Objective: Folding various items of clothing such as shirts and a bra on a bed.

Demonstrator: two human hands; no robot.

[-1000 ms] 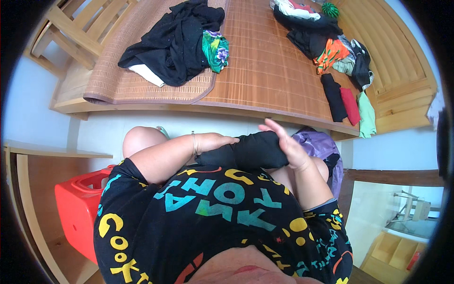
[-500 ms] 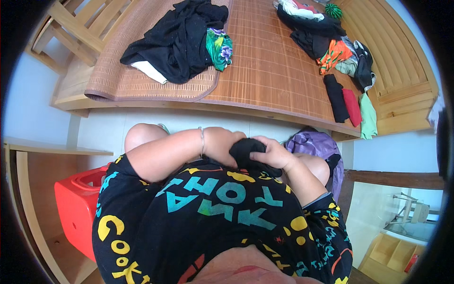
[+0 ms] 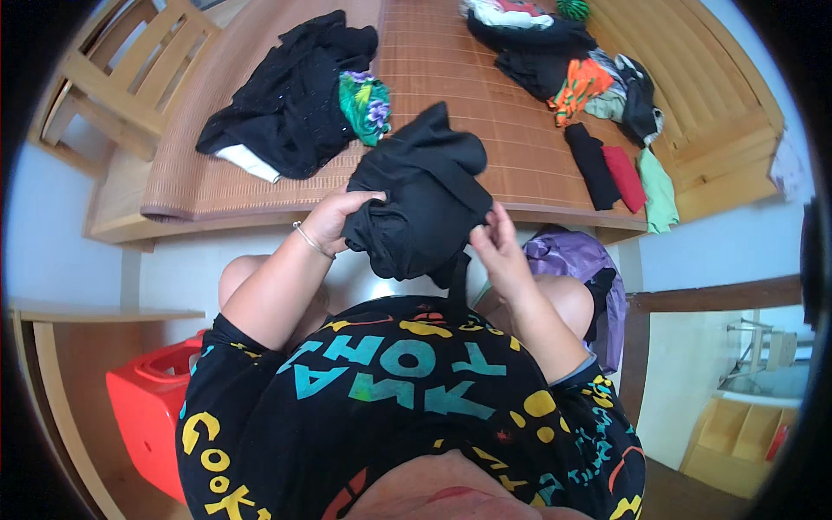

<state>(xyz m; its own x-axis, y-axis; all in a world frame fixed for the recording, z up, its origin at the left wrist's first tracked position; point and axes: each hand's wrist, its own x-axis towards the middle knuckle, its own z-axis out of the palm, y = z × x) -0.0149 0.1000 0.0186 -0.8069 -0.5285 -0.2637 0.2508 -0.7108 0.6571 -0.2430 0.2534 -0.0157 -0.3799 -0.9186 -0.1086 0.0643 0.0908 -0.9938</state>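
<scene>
Black garment (image 3: 425, 195), bunched against the person's middle half a second ago, has been lifted outward and loosened. The left hand (image 3: 331, 221) grips its left side, thumb on top, probably bearing the weight; the right hand (image 3: 500, 251) meets its right edge, perhaps to steady it, though whether it pinches cannot be told. Beyond, at right on the bamboo mat (image 3: 468, 95), a black roll (image 3: 593, 166), red roll (image 3: 623, 178) and light-green cloth (image 3: 659, 192) lie side by side, seemingly for order; farther left sits a black clothes heap (image 3: 286, 104).
</scene>
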